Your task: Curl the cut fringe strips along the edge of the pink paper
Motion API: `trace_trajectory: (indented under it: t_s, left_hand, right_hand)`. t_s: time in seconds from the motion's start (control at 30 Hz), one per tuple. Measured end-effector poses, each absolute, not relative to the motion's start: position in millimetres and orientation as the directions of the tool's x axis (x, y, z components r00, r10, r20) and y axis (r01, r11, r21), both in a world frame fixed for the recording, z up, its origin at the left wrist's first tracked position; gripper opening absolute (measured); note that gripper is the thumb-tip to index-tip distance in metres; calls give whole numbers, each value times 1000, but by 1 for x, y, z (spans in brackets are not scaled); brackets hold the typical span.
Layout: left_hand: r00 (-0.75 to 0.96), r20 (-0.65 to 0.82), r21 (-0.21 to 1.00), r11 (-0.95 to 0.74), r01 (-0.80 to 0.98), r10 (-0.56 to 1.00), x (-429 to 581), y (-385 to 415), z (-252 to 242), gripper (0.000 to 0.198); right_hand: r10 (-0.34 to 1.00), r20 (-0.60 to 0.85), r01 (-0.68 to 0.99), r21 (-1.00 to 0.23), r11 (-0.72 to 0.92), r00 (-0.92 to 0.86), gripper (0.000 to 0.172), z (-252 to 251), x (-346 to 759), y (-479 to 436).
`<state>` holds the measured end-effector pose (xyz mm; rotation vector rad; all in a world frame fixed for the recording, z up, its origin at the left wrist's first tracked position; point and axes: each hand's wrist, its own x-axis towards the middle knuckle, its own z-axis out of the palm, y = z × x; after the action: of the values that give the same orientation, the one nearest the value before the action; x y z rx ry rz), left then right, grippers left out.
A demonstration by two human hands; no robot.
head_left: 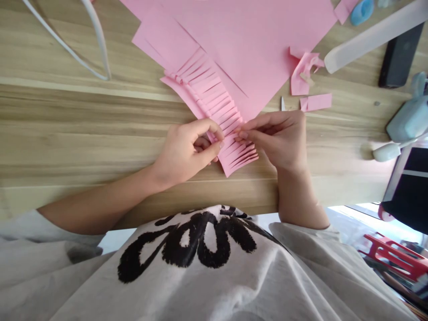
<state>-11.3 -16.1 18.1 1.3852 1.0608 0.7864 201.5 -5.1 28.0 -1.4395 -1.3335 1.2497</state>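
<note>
A strip of pink paper (pixel 219 100), cut into a fringe along one side, lies slantwise across the wooden table in front of me. The fringe tabs at its far end are curled or folded over toward the uncut edge; those at the near end lie flat. My left hand (pixel 187 149) pinches the strip's uncut edge between thumb and forefinger. From the other side, my right hand (pixel 279 138) has thumb and fingertips closed on the end of a fringe tab. Its fingertips partly hide the tab.
Large pink paper sheets (pixel 261 44) cover the far middle of the table. Crumpled pink scraps (pixel 301 73) and a small pink piece (pixel 316 102) lie at right, near a whitish bar (pixel 374 38) and a black phone-like object (pixel 401 55). A white cable (pixel 100 40) loops at left.
</note>
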Motion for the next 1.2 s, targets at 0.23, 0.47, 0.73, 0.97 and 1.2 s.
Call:
trace_trajectory:
  t_s: [0.23, 0.47, 0.73, 0.97, 1.2]
  left_hand:
    - [393, -108, 983, 41, 177, 913, -11, -16, 18, 4]
    - [421, -80, 975, -16, 220, 904, -12, -17, 16, 4]
    - [382, -117, 983, 52, 177, 917, -12, -17, 18, 5]
    - [369, -111, 985, 54, 162, 923, -11, -17, 19, 4]
    - [396, -109, 980, 31, 197, 912, -12, -17, 17, 6]
  right_hand:
    - [988, -133, 199, -973, -116, -76, 19, 29, 199, -6]
    - [985, -135, 220, -969, -109, -109, 18, 30, 196, -8]
    - [986, -115, 253, -964, -81, -124, 16, 31, 199, -7]
    - [981, -133, 326, -942, -80, -144, 18, 32, 201, -8]
    - [983, -118, 293, -953, -73, -142, 18, 32, 200, -9]
